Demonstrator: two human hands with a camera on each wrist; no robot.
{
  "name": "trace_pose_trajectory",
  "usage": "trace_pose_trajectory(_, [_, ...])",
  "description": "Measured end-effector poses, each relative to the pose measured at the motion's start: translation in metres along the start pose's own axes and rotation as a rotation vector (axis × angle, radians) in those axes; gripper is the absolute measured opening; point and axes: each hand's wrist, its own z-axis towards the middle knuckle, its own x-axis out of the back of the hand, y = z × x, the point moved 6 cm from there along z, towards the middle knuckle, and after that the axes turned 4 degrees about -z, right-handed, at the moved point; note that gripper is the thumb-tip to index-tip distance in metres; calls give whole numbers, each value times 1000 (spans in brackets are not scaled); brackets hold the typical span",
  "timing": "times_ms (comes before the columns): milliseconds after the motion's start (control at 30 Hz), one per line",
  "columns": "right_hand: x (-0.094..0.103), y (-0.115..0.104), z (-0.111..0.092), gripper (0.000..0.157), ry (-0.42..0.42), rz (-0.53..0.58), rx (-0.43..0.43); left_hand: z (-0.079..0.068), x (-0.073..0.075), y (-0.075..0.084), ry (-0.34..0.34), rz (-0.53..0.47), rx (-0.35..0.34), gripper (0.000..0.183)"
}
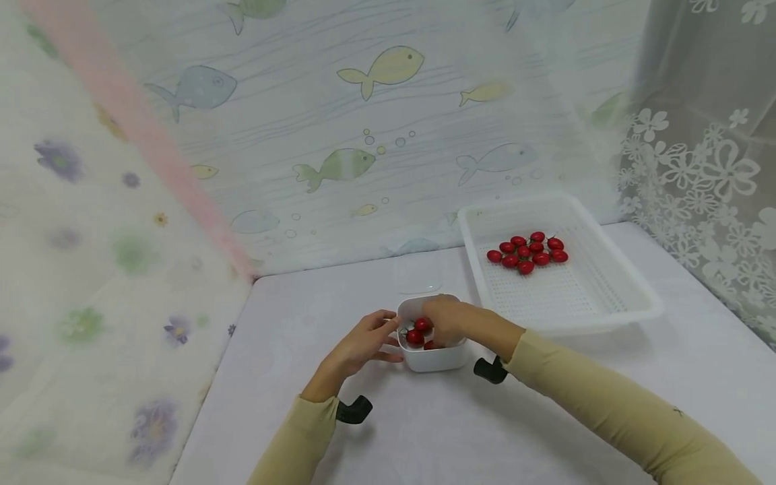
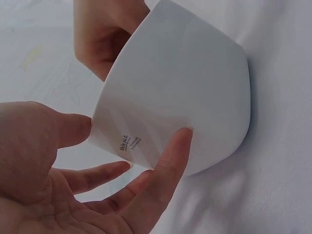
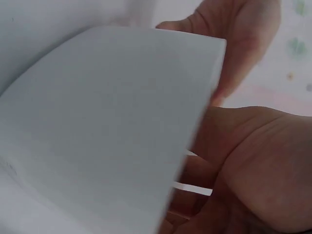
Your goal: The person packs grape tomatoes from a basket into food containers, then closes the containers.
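A small white box [image 1: 432, 362] stands on the table, holding several red cherry tomatoes [image 1: 415, 337]. My right hand [image 1: 445, 318] reaches down into it from above. The box wall [image 3: 107, 117] hides its fingertips in the right wrist view, so whether they pinch a tomato does not show. On the box's left side, my left hand [image 1: 366, 342] touches the wall with its fingers spread and fairly straight. In the left wrist view the left thumb is at the rim of the box [image 2: 180, 78], and one fingertip rests against its side.
To the right, a white perforated tray [image 1: 612, 259] holds a cluster of red cherry tomatoes [image 1: 523, 252]. Behind the box lies a clear lid-like piece [image 1: 418, 276]. Fish-print fabric [image 1: 364, 222] hangs along the table's back edge.
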Motion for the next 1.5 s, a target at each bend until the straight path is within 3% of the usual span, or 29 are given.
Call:
trace_pose_trajectory(200, [24,4,-16,22,28,5,83,1,1,1,4,7,-3,46])
trace_pose_trajectory(600, [67,20,-54,21,90,23,216,1,2,4,16,19,-10,43])
trace_pose_trajectory(867, [95,57,-71,24,149,50,147,2,2,1,20,33,-11,44])
trace_pose_trajectory(1133, [118,100,-74,25,201,80,108,0,2,1,24,47,-17,46])
trace_pose_trajectory(1500, [128,154,-66,32,193,136,33,2,1,-1,15,41,-35,46])
